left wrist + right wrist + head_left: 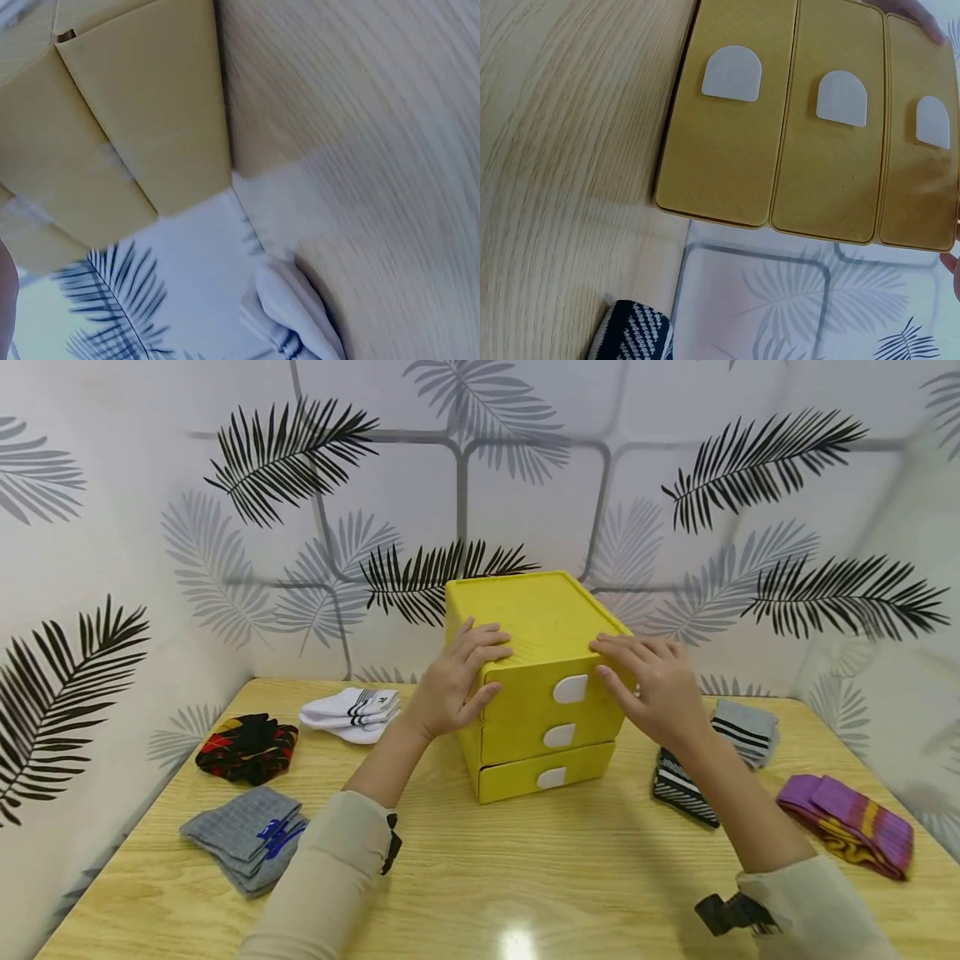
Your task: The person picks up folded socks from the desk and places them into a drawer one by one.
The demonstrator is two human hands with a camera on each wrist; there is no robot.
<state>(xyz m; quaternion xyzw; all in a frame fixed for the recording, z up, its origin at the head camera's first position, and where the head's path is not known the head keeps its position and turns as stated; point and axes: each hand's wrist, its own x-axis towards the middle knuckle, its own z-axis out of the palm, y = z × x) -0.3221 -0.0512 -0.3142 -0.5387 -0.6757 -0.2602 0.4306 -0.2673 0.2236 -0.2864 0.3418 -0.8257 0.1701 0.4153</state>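
The wooden table carries a yellow three-drawer box, set near the back wall at the middle of the surface. All three drawers appear closed, each with a white handle tab on its front; the top drawer lies just below the lid. The box is gripped at its upper front corners: the left hand is curled round the left corner, fingers on the lid and thumb on the front, and the right hand is curled round the right corner beside the top tab. The step in hand is judged to be steadying or squaring the box. The next move probably calls for one hand to be shifted to a tab while the box is braced by the other.

Folded socks are laid on both sides. To the left are found a grey pair, a red-and-black pair and a white pair. To the right are found a purple pair, a black-and-white striped pair and a grey striped pair. The area directly in front of the drawers is unobstructed; the striped pair lies under the right forearm and could be brushed.
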